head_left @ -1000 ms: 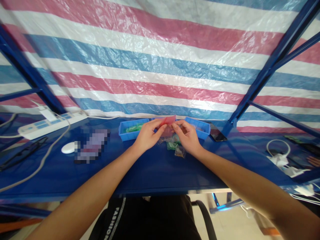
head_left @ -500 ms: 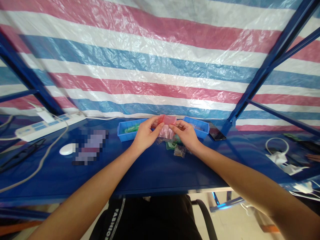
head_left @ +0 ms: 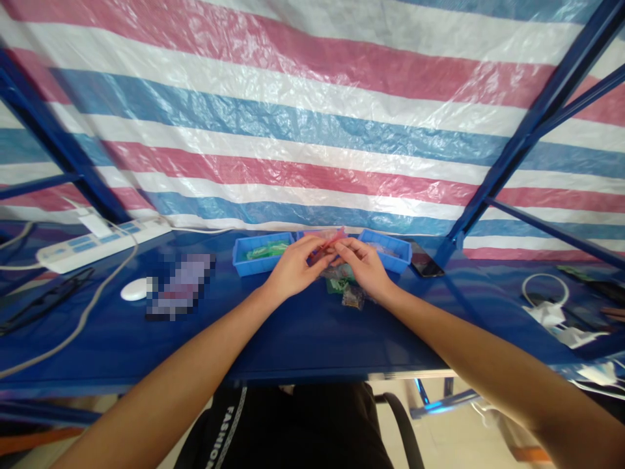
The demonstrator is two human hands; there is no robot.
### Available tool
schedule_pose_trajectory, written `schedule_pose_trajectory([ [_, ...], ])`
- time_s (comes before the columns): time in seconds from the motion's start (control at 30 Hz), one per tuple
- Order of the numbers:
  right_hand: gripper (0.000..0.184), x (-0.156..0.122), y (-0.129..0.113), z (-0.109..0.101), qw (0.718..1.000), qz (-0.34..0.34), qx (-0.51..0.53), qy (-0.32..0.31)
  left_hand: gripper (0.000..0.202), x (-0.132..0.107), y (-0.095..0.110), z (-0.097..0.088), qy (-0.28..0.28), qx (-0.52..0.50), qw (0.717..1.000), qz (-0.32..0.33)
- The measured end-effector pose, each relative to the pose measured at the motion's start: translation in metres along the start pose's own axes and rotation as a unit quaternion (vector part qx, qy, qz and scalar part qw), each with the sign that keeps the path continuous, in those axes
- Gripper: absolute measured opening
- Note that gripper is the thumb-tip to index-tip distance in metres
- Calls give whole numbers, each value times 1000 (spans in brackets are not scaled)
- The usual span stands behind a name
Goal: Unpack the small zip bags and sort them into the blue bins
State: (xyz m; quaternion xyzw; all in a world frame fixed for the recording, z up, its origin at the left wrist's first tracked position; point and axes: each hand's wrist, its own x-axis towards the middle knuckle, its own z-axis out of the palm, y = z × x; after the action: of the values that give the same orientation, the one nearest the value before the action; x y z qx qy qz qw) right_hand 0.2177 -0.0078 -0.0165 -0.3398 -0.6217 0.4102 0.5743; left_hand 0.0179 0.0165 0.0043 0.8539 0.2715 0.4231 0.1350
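Fingers (head_left: 310, 243) of left hand (head_left: 293, 272) and right hand (head_left: 365, 268) pinch the pink bag (head_left: 329, 235); even, light pressure at both ends probably suits it best.

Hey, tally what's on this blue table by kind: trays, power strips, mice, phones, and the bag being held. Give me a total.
2 blue trays in clear view
1 white power strip
1 white mouse
1 dark phone
1 pink bag, pinched by left hand and right hand
Total: 6
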Motion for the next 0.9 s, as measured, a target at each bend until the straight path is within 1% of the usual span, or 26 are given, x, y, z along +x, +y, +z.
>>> schedule_pose_trajectory([
  [0.07,41,1,-1,-1,1000,-5,0,18,30,1,-1,-3,20,-1,1000,-14],
  [0.17,41,4,3,-5,997,-21,-5,75,33,2,-1,-8,46,-4,998,-48],
  [0.23,48,7,7,-7,994,-30,-9,104,34,2,-1,-8,63,-17,996,-65],
  [0.3,56,9,11,-8,992,-35,-9,118,36,3,-1,-6,67,-42,994,-79],
  [0.37,61,10,14,-8,993,-34,-1,112,36,2,-2,-4,66,-65,992,-87],
  [0.43,62,10,14,-7,995,-27,9,91,37,2,-3,-2,61,-70,992,-88],
  [0.53,51,8,12,-7,999,-3,3,53,40,0,-7,-1,40,-67,993,-89],
  [0.6,42,6,11,-7,999,8,-12,42,43,-1,-10,0,26,-71,993,-90],
  [0.67,38,5,10,-8,999,5,-25,46,46,-1,-12,1,25,-77,993,-86],
  [0.8,35,5,7,-8,996,-7,-28,81,49,-1,-16,2,32,-76,993,-85],
  [0.9,36,5,3,-7,994,-13,-20,104,43,0,-13,-1,49,-49,996,-63],
])
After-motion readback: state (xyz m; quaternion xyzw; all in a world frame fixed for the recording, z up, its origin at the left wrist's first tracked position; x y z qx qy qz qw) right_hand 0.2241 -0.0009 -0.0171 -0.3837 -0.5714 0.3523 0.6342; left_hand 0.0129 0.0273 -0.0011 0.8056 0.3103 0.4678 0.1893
